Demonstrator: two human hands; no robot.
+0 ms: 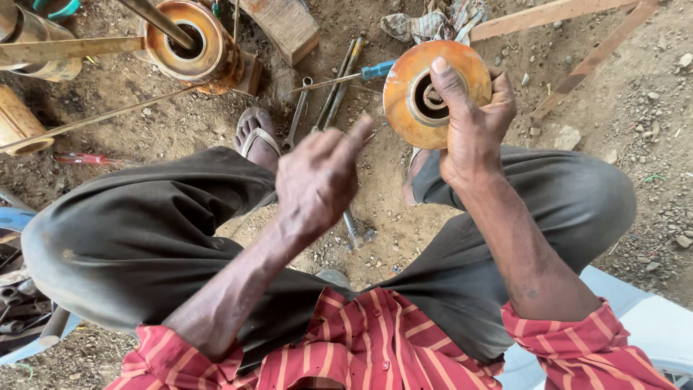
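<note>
I see bare dirt ground (375, 195) open between my knees, below the orange metal hub (426, 90), with wrenches (328, 97) and a screwdriver (361, 74) just left of it. My right hand (473, 126) grips the hub, a rusty-orange disc with a bearing at its centre, held above the right knee; my left hand (317, 177) hovers left of the hub, fingers loosely curled, holding nothing.

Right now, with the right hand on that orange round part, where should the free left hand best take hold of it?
Probably the bare left rim of the orange round part, coming from the left: the right hand covers its right edge, and the left hand hangs empty on that side.

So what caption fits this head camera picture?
Seated person's right hand grips an orange metal disc; left hand hovers empty above tools.
</note>
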